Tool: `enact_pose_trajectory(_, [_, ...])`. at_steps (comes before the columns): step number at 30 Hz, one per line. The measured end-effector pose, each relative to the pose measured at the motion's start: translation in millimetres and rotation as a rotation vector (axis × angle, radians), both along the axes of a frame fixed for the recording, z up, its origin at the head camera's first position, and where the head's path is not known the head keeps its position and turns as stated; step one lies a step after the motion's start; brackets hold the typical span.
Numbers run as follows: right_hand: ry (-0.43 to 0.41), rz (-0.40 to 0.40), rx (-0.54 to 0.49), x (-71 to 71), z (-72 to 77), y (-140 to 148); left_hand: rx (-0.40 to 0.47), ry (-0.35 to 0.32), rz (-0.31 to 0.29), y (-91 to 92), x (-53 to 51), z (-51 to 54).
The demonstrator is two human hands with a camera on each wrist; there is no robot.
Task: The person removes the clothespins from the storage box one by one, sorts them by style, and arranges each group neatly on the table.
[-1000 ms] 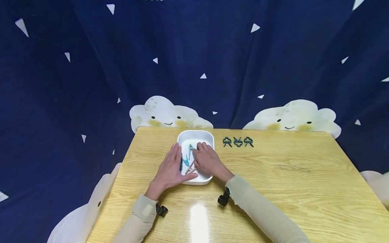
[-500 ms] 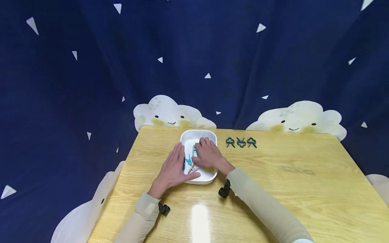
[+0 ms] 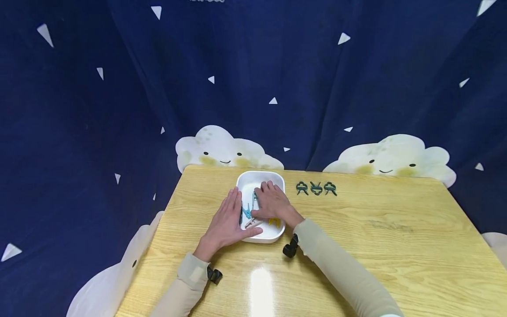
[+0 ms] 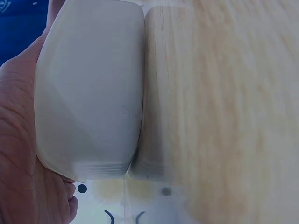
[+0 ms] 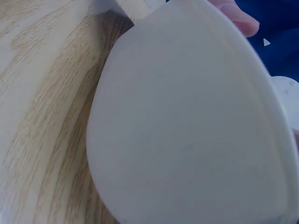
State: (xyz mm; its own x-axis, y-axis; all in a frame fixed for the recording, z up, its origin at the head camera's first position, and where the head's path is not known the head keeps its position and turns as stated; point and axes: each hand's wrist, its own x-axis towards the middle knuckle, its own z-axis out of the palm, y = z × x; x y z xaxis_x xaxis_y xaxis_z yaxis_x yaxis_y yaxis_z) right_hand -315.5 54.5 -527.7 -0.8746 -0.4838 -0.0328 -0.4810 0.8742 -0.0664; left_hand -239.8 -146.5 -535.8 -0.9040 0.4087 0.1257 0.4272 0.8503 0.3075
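Observation:
A white tray (image 3: 263,241) holds light blue clips (image 3: 247,211), a pale pink clip (image 3: 253,223) and yellow clips (image 3: 274,222). My left hand (image 3: 223,222) lies along its left side, fingers straight and thumb stretched over the near rim. Inside the tray, my right hand (image 3: 273,203) has its fingers bent down beside a blue-green clip (image 3: 255,198); the fingertips are hidden, so I cannot tell what they hold. The left wrist view shows the tray's outer wall (image 4: 88,93) against my left hand (image 4: 23,130). Tray wall (image 5: 187,116) fills most of the right wrist view.
Three dark green clips (image 3: 316,188) stand in a row on the wooden table (image 3: 376,220), right of the tray. Behind the table hangs a dark blue curtain (image 3: 245,66) with white triangles and clouds.
My right hand has shifted slightly within the tray, and the yellow clips have come into sight beneath it. The pink clip has turned to lie flatter. My left hand keeps its place on the tray.

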Motion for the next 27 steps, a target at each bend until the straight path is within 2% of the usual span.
enact_pose_trajectory(18, [0.019,0.007,-0.056,1.7,2.0,1.1,0.0,0.003,0.005,-0.4,-0.1,-1.8])
enact_pose_trajectory(27, [0.025,-0.006,-0.201,2.1,9.4,6.4,0.001,0.003,0.009,0.2,0.5,-0.7])
